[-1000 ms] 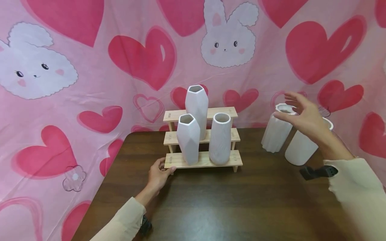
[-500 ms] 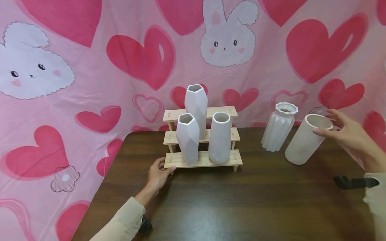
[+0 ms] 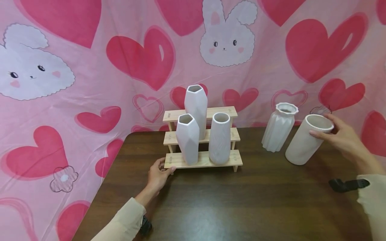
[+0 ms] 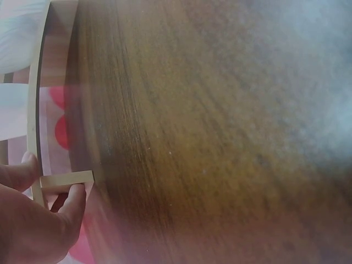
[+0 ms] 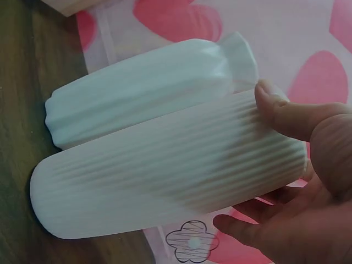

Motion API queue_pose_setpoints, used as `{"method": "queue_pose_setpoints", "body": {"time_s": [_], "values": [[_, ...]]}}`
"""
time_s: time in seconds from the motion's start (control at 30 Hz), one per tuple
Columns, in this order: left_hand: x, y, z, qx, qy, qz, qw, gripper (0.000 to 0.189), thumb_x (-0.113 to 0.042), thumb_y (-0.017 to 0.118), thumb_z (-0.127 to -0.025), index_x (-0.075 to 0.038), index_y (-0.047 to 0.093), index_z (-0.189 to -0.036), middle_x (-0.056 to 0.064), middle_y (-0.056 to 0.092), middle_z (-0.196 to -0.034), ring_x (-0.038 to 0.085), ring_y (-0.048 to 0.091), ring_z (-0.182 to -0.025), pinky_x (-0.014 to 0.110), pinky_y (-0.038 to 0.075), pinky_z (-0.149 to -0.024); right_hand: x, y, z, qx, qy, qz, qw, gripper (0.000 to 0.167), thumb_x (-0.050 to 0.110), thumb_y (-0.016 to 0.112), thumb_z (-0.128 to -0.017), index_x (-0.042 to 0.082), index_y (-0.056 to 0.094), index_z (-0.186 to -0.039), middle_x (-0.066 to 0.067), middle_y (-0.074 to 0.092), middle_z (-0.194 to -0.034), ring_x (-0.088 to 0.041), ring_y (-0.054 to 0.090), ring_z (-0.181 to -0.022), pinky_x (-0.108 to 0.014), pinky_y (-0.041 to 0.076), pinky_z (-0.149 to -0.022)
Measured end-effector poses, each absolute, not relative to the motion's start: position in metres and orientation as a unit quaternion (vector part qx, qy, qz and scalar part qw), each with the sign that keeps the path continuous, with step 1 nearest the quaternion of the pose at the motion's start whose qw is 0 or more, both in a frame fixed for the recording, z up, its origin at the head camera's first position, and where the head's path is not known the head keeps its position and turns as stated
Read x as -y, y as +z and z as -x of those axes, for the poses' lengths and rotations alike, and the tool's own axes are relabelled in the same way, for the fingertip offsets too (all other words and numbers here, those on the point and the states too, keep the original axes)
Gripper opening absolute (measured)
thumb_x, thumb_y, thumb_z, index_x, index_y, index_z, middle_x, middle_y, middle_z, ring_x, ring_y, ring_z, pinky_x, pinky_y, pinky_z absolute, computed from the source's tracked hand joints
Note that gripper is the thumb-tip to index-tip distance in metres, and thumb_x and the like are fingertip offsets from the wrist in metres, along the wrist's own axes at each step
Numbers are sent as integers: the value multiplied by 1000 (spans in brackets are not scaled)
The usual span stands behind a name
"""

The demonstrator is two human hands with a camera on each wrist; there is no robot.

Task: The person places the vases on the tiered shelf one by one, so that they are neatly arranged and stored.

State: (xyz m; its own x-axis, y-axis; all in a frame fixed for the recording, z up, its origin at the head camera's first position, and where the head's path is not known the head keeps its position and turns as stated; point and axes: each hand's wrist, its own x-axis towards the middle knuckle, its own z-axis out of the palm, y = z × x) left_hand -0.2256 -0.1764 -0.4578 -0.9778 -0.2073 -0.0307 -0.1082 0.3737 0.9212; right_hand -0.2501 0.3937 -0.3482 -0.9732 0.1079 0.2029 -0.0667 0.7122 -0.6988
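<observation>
My left hand (image 3: 158,175) holds the left end of the lowest step of a three-tier wooden stand (image 3: 203,160); in the left wrist view a finger lies against its small leg (image 4: 69,179). On that step stand a faceted white vase (image 3: 187,140) and a round white vase (image 3: 220,142). A taller faceted vase (image 3: 197,103) rises from the middle step. At the right, my right hand (image 3: 343,137) grips a ribbed white vase (image 3: 304,144) near its rim, thumb on the near side (image 5: 283,113). Its base appears to be on the table.
Left of the ribbed vase and close to it stands a fluted white vase (image 3: 278,132) with a wavy rim. The dark wooden table (image 3: 211,207) ends at a pink cloth backdrop (image 3: 187,60) printed with hearts and rabbits.
My right hand has moved right and down, from above the fluted vase to the ribbed vase, and has closed round its upper part. The left hand keeps its place on the stand.
</observation>
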Motion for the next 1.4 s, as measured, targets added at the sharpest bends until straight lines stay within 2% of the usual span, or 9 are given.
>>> {"method": "queue_pose_setpoints", "body": {"time_s": [0.1,0.17,0.23,0.33,0.43,0.57,0.93,1.17,1.4], "values": [[176,-458,226,827,-552,-96,45,58,-17,77,-83,-4,51,-133,15,67,-110,20,66,-87,28,50,-70,-393,-349,253,922,374,21,102,80,41,67,-88,14,25,-151,-17,42,-123,-20,43,-99,-53,44,-80],[176,-457,225,826,-553,-97,45,58,-16,77,-83,-5,51,-133,15,68,-109,19,66,-86,28,50,-69,-394,-350,254,921,376,24,102,79,40,68,-88,13,26,-150,-21,41,-125,-23,43,-99,-55,42,-81],[176,-457,225,826,-554,-97,47,57,-16,76,-83,-5,51,-133,15,68,-108,18,66,-85,27,50,-69,-395,-350,255,919,378,28,106,77,40,69,-87,15,30,-148,-16,44,-121,-17,45,-96,-43,45,-78],[176,-457,225,828,-550,-99,49,57,-15,76,-83,-5,51,-133,15,68,-108,20,66,-88,28,50,-71,-396,-349,255,919,374,37,115,68,40,72,-85,19,39,-141,1,48,-108,-1,43,-85,-25,38,-69],[176,-456,224,832,-543,-98,49,57,-17,76,-84,-5,51,-133,15,67,-110,25,65,-94,31,51,-74,-396,-346,254,920,369,40,124,60,40,75,-83,18,46,-131,18,48,-95,3,43,-80,-20,39,-65],[176,-455,223,839,-533,-99,48,58,-19,76,-84,-5,50,-134,17,66,-115,30,62,-103,36,51,-78,-394,-343,250,923,360,31,132,59,37,78,-81,10,49,-124,28,48,-85,5,45,-75,-16,42,-59],[178,-456,224,828,-552,-97,38,57,-15,76,-84,-3,50,-134,16,66,-112,23,64,-94,29,50,-71,-378,-330,238,917,369,-10,151,58,29,80,-79,10,53,-126,30,52,-87,8,47,-77,-10,41,-61],[178,-456,224,826,-553,-96,42,57,-15,76,-84,-3,50,-133,16,66,-112,24,64,-95,30,50,-72,-357,-311,236,914,376,-29,150,57,31,79,-80,19,54,-130,23,58,-95,6,52,-80,-11,44,-62],[178,-456,224,825,-556,-95,42,56,-15,76,-84,-3,50,-133,17,66,-112,24,65,-94,30,51,-72,-331,-289,236,899,404,-53,157,54,26,78,-81,17,56,-130,13,61,-103,0,55,-85,-11,45,-65]]}}
